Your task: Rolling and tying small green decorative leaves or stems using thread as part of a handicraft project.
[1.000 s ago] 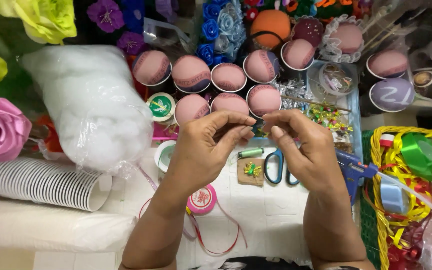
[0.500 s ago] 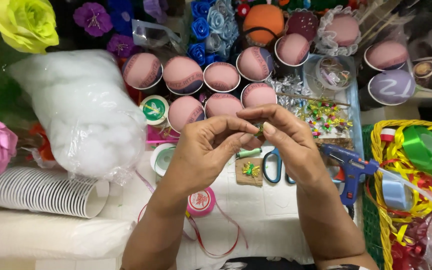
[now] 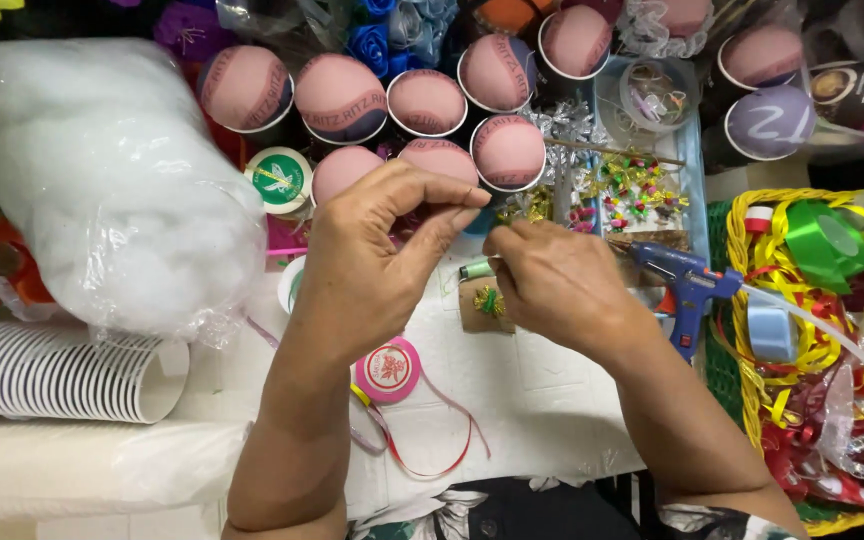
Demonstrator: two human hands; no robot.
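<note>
L hand up over the middle of the table, thumb and forefinger pinched tight — whatever's between them is too fine to make out, prob a thread. R hand just beside it, lower, fingers curled in narrow near a green thread spool; can't tell if it grips anything. Right under the R hand: a small brown burlap patch w/ a green-and-gold bow on it, lying flat on the white tablecloth.

Outward now. Blue glue gun to the R, touching nothing in either hand. Behind the hands, a cluster of pink fabric-topped cups, most w/ plain tops, so decorating looks early; the bow patch isn't on any cup yet. Tray of tiny foil bows toward the far R edge. Pink ribbon roll near the front edge, its ribbon trailing loose. Bag of white stuffing at far L, stack of white paper cups lying on its side below it. Yellow basket of ribbons at the R edge.
</note>
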